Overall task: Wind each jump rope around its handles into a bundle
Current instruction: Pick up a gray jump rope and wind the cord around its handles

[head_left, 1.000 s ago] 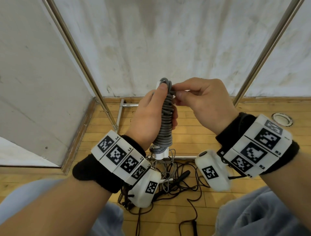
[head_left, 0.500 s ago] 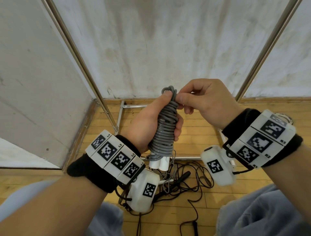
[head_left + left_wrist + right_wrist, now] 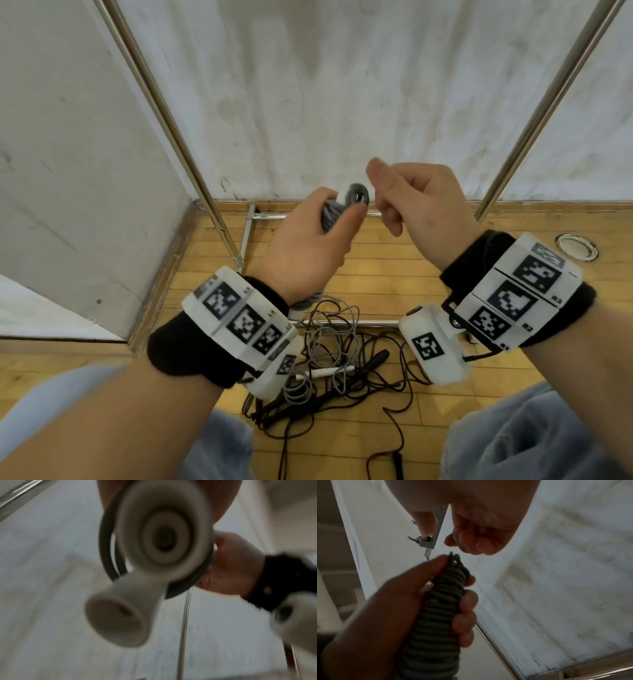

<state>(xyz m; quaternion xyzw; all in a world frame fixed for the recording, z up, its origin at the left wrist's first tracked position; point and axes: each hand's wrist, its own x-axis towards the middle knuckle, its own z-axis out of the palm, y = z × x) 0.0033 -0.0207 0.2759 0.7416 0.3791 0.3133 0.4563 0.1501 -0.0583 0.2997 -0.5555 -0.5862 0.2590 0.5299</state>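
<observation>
Black-and-white square markers are showing on both wrist bands; beside the right ones tiny codes seem to be reading "R2" and "R3", too small to be sure. The left hand is wrapping its fingers and thumb around the grey wound jump rope bundle, its white handles poking out below the palm. Just right of the bundle's top loop, the right hand is hovering apart, fingers loosely curled, holding nothing. Below, loose ropes are lying tangled on the wooden floor near grey-white walls and metal poles.
</observation>
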